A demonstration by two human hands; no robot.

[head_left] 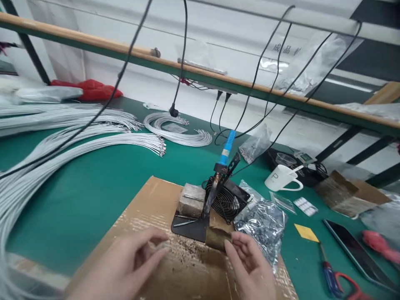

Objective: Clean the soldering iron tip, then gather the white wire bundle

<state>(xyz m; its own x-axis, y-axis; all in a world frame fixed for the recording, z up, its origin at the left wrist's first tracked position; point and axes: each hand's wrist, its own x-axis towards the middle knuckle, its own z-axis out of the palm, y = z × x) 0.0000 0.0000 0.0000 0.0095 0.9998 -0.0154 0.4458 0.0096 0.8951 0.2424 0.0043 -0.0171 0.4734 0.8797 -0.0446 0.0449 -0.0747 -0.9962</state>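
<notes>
Head view: both hands are low over a taped cardboard sheet [146, 208] lying on the green table [93, 187]. The left hand [125, 262] has its thumb and forefinger brought close, pinching something small and pale (too blurred to identify). The right hand [250, 266] is loosely curled, fingers narrow, its fingertips [233, 238] touching or just beside a brownish pad [217, 237] at the near edge of a black base plate [187, 228]; whether it grips anything cannot be told. On that plate a soldering iron with a blue handle [226, 148] stands tilted in its holder, tip down, with a grey block [191, 200] on its left and a small black fan [226, 200] behind. A crumpled bag of small metal parts [262, 223] lies just beside the right hand. Bundles of white wires [62, 146] spread over the table's left side. Further right are a white mug [281, 179], a yellow note [306, 232], a phone [353, 250] and red-handled cutters [343, 283]
</notes>
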